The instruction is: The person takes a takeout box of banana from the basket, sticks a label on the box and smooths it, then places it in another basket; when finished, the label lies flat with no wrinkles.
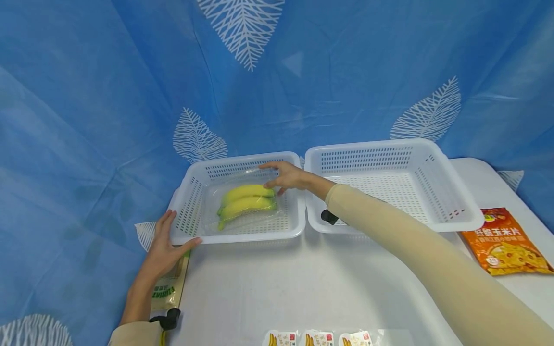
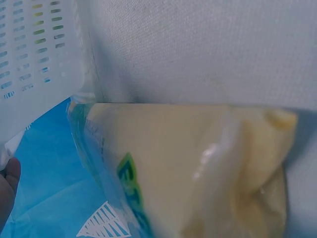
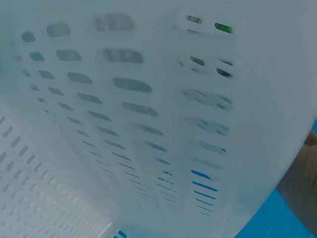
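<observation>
Yellow bananas (image 1: 247, 199) lie in a clear plastic tray (image 1: 210, 206) inside the left white basket (image 1: 255, 237). My right hand (image 1: 285, 175) reaches over that basket's right end, its fingers spread at the tray's right edge beside the banana tips. Whether the fingertips press on the plastic, I cannot tell. My left hand (image 1: 162, 250) rests at the basket's front left corner, thumb on the front rim and fingers along the left side. Only a fingertip of it shows at the left wrist view's edge. In the right wrist view, basket wall hides most of the right hand.
Another white basket (image 1: 372, 187) stands close on the right, under my right forearm. A red snack bag (image 1: 508, 240) lies beyond it. Below my left hand lies a cream-coloured packet (image 2: 173, 163). Several banana-printed packages (image 1: 318, 338) line the table's near edge.
</observation>
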Motion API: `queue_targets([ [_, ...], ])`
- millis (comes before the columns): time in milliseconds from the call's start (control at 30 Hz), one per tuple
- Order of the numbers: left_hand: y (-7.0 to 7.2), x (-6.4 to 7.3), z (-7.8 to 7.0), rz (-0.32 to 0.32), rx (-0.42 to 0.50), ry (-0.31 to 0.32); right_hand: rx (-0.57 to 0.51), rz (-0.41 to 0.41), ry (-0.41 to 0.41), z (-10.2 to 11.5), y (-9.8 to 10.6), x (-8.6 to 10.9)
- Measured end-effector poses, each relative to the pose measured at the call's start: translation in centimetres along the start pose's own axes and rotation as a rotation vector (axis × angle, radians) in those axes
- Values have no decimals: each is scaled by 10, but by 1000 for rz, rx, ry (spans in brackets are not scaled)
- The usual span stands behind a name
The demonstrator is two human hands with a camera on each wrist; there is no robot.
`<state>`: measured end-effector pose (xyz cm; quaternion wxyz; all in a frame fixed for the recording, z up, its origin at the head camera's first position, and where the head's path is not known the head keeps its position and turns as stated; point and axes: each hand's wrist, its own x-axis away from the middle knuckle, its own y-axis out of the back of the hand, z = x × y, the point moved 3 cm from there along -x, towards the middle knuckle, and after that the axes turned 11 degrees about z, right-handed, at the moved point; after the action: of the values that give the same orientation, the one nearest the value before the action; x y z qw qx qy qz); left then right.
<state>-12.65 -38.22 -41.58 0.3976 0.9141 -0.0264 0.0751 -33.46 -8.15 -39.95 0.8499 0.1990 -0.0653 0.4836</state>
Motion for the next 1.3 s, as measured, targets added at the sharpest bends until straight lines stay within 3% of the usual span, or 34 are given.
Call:
queue_targets([
  [333,1,2,-4,9,16,-10,-122,-70,17,14,9,14],
  [533,0,2,-3,11,7,-16,-187,-102,30,33,20,39],
  [900,0,2,-5,15,-20,16,-169,-149,20,51,28,129],
  [1133,0,4,-8,35,-32,38,-150,-130,46,30,18,192],
  [1300,0,4,-7,34,-27,29,-131,-129,61,10,9,221],
])
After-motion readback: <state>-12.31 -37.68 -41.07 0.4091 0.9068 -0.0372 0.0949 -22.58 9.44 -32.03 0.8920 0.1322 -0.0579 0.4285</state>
